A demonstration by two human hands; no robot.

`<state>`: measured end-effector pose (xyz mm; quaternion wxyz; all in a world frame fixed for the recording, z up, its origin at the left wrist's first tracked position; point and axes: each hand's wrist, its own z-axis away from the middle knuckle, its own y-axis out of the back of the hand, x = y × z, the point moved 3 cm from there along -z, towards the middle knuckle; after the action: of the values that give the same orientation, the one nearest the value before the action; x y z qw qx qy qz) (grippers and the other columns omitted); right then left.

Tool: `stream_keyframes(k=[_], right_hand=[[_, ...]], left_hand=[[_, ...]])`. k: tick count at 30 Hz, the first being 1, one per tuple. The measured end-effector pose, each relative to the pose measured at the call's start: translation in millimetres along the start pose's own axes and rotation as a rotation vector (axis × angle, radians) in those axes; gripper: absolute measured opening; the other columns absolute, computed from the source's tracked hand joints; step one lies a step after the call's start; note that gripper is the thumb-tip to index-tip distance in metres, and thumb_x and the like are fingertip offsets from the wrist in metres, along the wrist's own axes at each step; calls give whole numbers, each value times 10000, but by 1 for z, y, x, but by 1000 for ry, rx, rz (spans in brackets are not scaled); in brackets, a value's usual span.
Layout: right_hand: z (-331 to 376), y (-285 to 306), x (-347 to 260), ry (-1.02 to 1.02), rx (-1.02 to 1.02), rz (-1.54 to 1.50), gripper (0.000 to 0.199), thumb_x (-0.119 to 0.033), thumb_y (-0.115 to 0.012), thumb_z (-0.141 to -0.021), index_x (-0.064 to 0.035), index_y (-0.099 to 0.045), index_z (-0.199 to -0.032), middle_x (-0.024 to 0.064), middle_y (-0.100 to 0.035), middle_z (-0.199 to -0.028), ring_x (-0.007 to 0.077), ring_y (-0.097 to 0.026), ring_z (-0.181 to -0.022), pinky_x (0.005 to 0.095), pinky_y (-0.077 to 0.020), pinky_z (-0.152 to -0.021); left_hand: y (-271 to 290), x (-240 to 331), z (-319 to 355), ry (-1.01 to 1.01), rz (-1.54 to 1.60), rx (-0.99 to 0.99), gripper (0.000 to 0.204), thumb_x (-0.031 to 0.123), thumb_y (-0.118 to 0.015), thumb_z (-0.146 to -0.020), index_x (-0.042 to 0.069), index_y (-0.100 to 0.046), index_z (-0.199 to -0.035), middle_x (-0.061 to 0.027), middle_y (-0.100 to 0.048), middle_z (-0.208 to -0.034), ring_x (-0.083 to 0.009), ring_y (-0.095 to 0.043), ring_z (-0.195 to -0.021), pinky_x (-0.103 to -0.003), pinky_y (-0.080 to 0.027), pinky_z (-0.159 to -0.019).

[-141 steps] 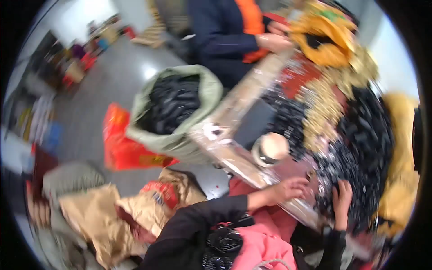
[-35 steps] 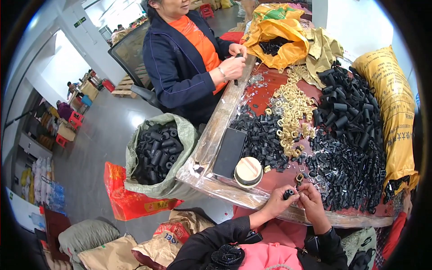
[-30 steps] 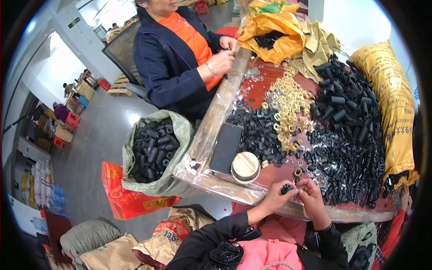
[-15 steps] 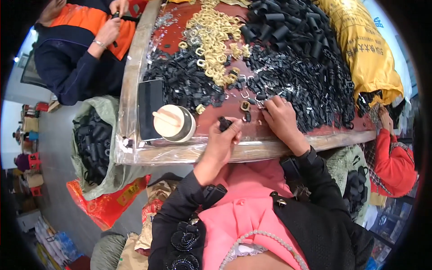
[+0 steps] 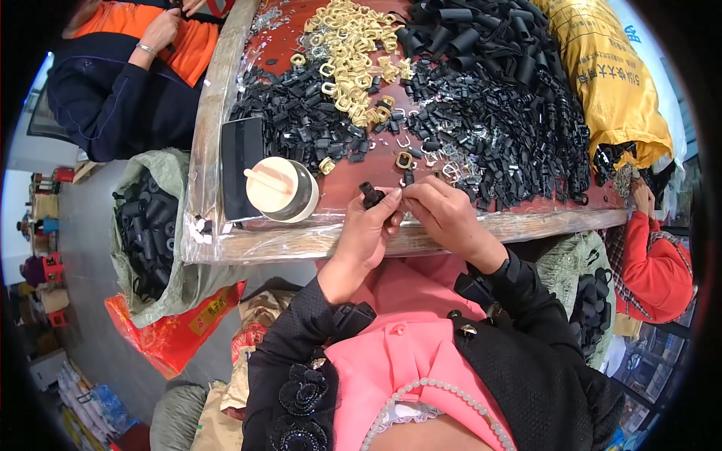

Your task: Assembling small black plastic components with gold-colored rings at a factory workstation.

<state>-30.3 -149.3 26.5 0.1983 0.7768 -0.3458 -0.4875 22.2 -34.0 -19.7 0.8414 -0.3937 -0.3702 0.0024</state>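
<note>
Tube (image 5: 369,194), black, clasped in left hand (image 5: 370,224) over table's (image 5: 301,244) near edge; right hand (image 5: 445,214) close beside, fingertips bunched, hold unclear. Brass-coloured ring (image 5: 404,160) just beyond. Lidded jar (image 5: 282,192), dark flat box (image 5: 241,165) crowd near left corner; yellow sack (image 5: 617,90) lines right edge.

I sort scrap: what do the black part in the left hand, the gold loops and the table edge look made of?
Black part: likely plastic, dark and smooth-looking. Gold loops: pale, slightly glossy; plastic or coated metal, unclear. Table edge: apparently wood, brown and streaked, under clear plastic film that wrinkles and glints.
</note>
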Motion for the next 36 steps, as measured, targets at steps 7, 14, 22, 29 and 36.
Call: stream_keyframes(k=[7,14,22,29,36], right_hand=[[5,-7,21,-269,-49,-260,90,-99,-543,-800,-20,-501,-792,83,-515,-701,209,-503,-559,303,-398,-493],[15,-12,35,-750,-156,-1029,128,-162,-511,-852,-48,-488,-797,6,-509,-709,72,-440,-557,194,-349,-488],[16,-8,28,-882,-99,-1357,126,-174,-518,-851,-59,-488,-811,-9,-501,-735,52,-422,-588,173,-352,-546],[16,-7,30,-574,-93,-903,103,-123,-519,-841,-22,-499,-827,1,-503,-775,77,-449,-628,183,-363,-552],[12,5,27,-350,10,-235,44,-28,-531,-798,-3,-495,-794,28,-490,-741,122,-451,-645,222,-364,-576]], left_hand=[[1,0,-4,22,27,-56,133,156,-536,-831,48,-521,-908,-15,-518,-742,-89,-455,-592,-185,-340,-476],[5,1,-8,104,230,-203,232,177,-469,-868,50,-452,-1061,-37,-538,-868,-106,-488,-646,-195,-382,-524],[6,5,-10,53,43,-235,289,234,-500,-860,35,-471,-1067,-25,-570,-880,-85,-537,-712,-185,-431,-573],[5,3,-14,-64,-161,-148,259,157,-522,-844,21,-497,-1063,-56,-577,-934,-123,-553,-790,-249,-457,-683],[5,10,-14,-174,-234,-96,264,143,-527,-840,16,-499,-1070,-59,-581,-956,-124,-561,-782,-239,-460,-676]])
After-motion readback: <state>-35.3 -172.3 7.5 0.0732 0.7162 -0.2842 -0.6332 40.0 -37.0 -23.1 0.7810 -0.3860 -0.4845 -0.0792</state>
